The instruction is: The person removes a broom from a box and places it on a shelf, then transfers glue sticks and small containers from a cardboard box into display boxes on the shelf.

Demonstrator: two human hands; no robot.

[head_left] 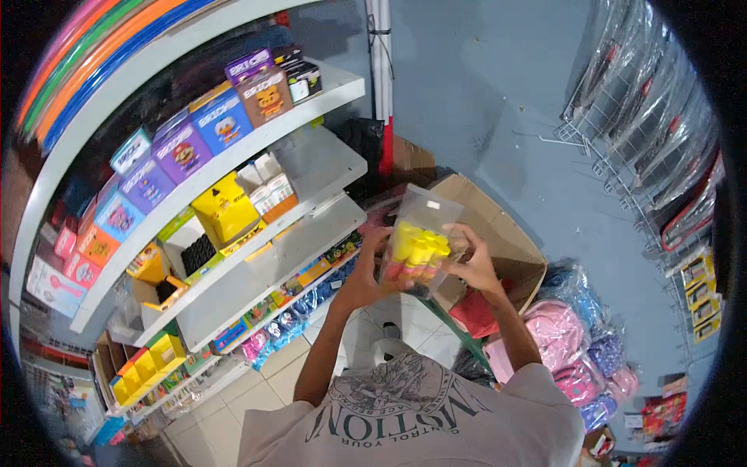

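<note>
From where I stand, the left hand (362, 276) and right hand (476, 268) have their fingers closed on opposite sides of a clear plastic box (412, 208), held up between them with yellow-topped pieces (420, 247) inside (what those are, I can't make out). The step in hand looks like steadying the box in mid-air. Any shift from here calls, I'd judge, for an even grip and little tilt, since I can't tell whether its top is fastened. Left of the left fingers run the hard front edges of the shelves (311, 159). Right of and below the right fingers stands a cardboard carton (520, 268), its raised wall close to that wrist; wrapped pink bags (554, 327) lie farther right. The easiest room seems to be straight up from the fingers.
</note>
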